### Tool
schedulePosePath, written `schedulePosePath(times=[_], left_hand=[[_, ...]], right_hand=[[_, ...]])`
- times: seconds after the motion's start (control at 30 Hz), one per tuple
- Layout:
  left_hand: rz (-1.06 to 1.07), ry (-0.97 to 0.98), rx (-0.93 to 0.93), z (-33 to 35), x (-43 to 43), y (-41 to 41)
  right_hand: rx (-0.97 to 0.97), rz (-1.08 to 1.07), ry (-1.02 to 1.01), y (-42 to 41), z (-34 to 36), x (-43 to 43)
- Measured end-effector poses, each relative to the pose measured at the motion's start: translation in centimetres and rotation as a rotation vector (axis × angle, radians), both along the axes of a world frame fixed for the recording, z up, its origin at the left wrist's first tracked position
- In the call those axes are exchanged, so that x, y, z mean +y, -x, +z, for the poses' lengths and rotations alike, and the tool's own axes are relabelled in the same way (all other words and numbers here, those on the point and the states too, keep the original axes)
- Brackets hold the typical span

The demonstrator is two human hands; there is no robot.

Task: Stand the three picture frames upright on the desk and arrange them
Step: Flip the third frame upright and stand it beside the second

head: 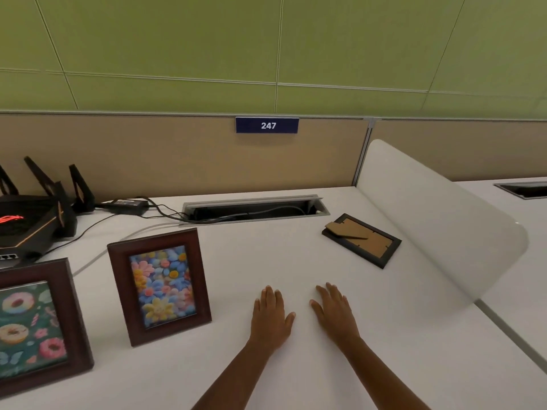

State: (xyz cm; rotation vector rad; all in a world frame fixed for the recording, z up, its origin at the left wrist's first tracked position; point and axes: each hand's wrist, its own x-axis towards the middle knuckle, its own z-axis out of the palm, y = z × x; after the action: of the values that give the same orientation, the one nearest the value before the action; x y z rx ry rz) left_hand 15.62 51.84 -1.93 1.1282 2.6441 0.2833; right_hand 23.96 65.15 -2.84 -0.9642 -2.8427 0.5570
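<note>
Two dark wooden picture frames stand upright on the white desk (296,255). The flower frame (159,287) is left of centre, and the donut frame (35,329) stands at the far left, partly cut off by the image edge. A third, black frame (362,239) lies face down at the right rear, its cardboard back and stand showing. My left hand (270,316) and my right hand (336,312) rest flat on the desk side by side, fingers spread, holding nothing. Both hands are well short of the black frame.
A black router (32,214) with antennas sits at the back left, with a power brick (128,204) and cables running into an open cable tray (254,208). A white curved divider (444,220) borders the desk on the right. A beige partition carries a "247" sign (267,125).
</note>
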Motion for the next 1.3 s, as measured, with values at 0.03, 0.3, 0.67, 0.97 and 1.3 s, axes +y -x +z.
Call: schedulePosePath(times=[0.03, 0.3, 0.67, 0.97, 1.3], left_hand=[[0.005, -0.003, -0.008, 0.1, 0.9, -0.5], [0.000, -0.105, -0.151, 1.1, 9.3, -4.1], [0.208, -0.368, -0.701, 3.6, 19.3, -5.7], [0.602, -0.763, -1.306, 5.2, 24.4, -4.4], [0.711, -0.970, -1.522, 5.2, 25.9, -3.9]], right_hand=[[0.007, -0.009, 0.002, -0.5, 0.1, 1.1], [0.091, -0.085, 0.002, -4.3, 1.3, 10.1], [0.142, -0.154, 0.112, -4.8, 3.6, 20.8], [0.140, -0.155, 0.201, -1.7, 4.7, 26.6], [0.138, -0.186, 0.292, -0.5, 3.7, 30.2]])
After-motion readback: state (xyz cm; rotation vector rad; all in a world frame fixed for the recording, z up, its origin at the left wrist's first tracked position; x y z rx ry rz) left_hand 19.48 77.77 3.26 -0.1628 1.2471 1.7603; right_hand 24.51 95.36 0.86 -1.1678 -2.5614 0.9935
